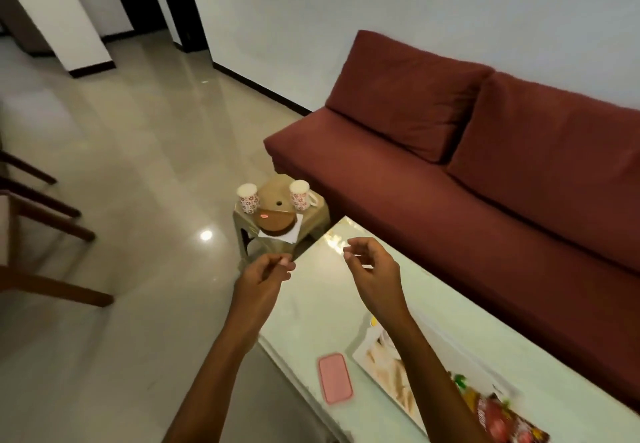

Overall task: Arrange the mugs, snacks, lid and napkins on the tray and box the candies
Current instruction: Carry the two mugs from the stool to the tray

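Two white mugs with red flower prints, one (248,198) on the left and one (300,194) on the right, stand on a small beige stool (313,217) beside the sofa. Between them lies a round brown lid (275,224) on white napkins (292,234). A tray (377,366) with a printed picture lies on the glass table, with a red snack packet (498,415) on its near end. My left hand (265,278) and my right hand (372,269) hover over the table's far end, fingers loosely curled, holding nothing.
A pink phone (335,377) lies on the glass table (311,314) left of the tray. A maroon sofa (467,172) runs along the right. Wooden chair legs (41,220) stand at the left on the shiny tiled floor.
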